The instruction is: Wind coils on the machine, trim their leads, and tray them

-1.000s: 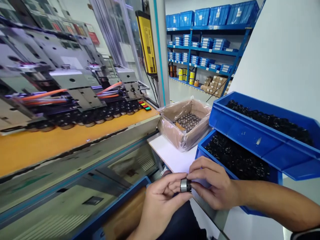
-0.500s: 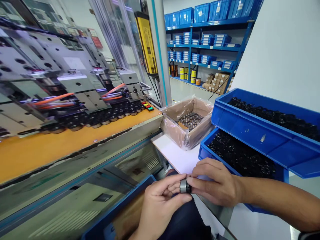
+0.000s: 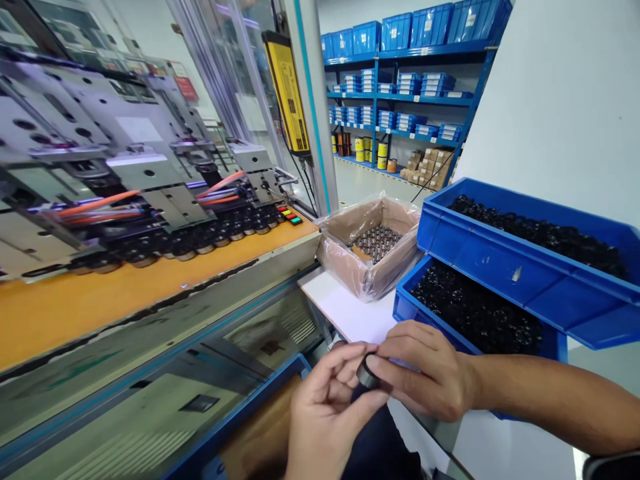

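Note:
A small metal ring with a black part on it (image 3: 368,375) sits between my two hands, low in the middle of the head view. My left hand (image 3: 330,403) grips it from the left, with the thumb below and the fingers above and behind. From the other side, my right hand (image 3: 425,370) pinches its black face with thumb and fingertips. The right fingers cover part of the ring. Just behind my right hand is the lower blue bin (image 3: 407,308), holding many black plastic parts (image 3: 470,313).
The upper blue bin (image 3: 500,257) of black parts rests on the lower one. A plastic-lined carton (image 3: 345,267) with metal parts stands on the white table (image 3: 340,310). At left, a machine (image 3: 170,200) has black-and-metal pieces lined along its orange top (image 3: 125,293). Blue shelves (image 3: 435,48) stand behind.
The ring has tilted between my fingers, turning its black edge more upward. My right hand has shifted slightly left and down. The whole view has moved a little.

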`<state>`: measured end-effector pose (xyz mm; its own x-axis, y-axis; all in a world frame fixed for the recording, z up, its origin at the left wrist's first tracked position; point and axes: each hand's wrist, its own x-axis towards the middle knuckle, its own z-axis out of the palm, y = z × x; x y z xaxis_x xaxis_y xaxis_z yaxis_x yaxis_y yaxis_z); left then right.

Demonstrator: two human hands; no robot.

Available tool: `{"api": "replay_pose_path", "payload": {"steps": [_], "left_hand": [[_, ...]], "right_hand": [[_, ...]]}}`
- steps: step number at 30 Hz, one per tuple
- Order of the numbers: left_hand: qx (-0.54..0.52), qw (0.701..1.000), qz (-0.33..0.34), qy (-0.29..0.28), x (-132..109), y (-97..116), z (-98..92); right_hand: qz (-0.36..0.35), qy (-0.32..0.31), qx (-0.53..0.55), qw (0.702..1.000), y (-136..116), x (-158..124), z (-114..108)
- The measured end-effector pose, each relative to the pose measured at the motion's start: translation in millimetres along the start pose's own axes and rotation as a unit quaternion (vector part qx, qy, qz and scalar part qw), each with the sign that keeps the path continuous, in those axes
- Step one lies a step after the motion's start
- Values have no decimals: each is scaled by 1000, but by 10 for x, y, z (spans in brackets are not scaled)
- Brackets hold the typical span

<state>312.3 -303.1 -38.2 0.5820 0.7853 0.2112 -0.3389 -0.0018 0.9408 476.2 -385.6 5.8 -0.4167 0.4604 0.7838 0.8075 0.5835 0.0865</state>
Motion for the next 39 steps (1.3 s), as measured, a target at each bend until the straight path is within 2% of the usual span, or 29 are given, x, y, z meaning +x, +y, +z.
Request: {"api": "replay_pose_path", "payload": {"steps": [2, 5, 7, 9, 13, 15, 17, 19, 21, 24, 26, 28, 30, 32, 36, 39], "left_hand": [[87, 991, 101, -5, 49, 53, -57], [215, 940, 258, -57, 112, 129, -145], [262, 913, 304, -69, 117, 144, -172], [268, 910, 311, -58, 102, 133, -163], [216, 945, 242, -34, 97, 83, -98], [167, 972, 160, -30, 113, 46, -80], [73, 995, 47, -39, 124, -1, -80], [-47, 995, -66, -63, 118, -51, -83], [-141, 975, -146, -90, 93, -91, -79], [-168, 963, -183, -106, 55, -112, -60], [-109, 983, -122, -88, 62, -94, -63], [10, 997, 15, -79, 105, -56, -94], [137, 973, 159, -93, 166, -13, -145], [215, 940, 243, -110, 211, 12, -184], [251, 922, 280, -98, 208, -16, -172], [288, 909, 293, -70, 267, 9, -252]], "right_hand": [[27, 2, 25, 999, -14, -11, 1], [51, 1, 61, 997, -33, -26, 9], [56, 1, 82, 995, -40, -34, 20], [65, 1, 92, 994, -41, -38, 32], [61, 8, 58, 996, -33, -24, 37], [49, 9, 41, 998, -29, -9, 30], [57, 17, 32, 998, -25, 7, 21], [85, 30, 34, 995, -21, 15, 18], [107, 38, 45, 992, -13, 14, 24], [101, 46, 63, 992, 1, 4, 41], [93, 48, 64, 992, 4, -3, 45], [103, 33, 59, 992, -2, -12, 42], [117, 14, 59, 991, -16, -20, 37], [126, 3, 66, 990, -33, -24, 38], [143, -9, 76, 987, -47, -6, 53], [147, -51, 26, 988, -9, -30, -6]]}}
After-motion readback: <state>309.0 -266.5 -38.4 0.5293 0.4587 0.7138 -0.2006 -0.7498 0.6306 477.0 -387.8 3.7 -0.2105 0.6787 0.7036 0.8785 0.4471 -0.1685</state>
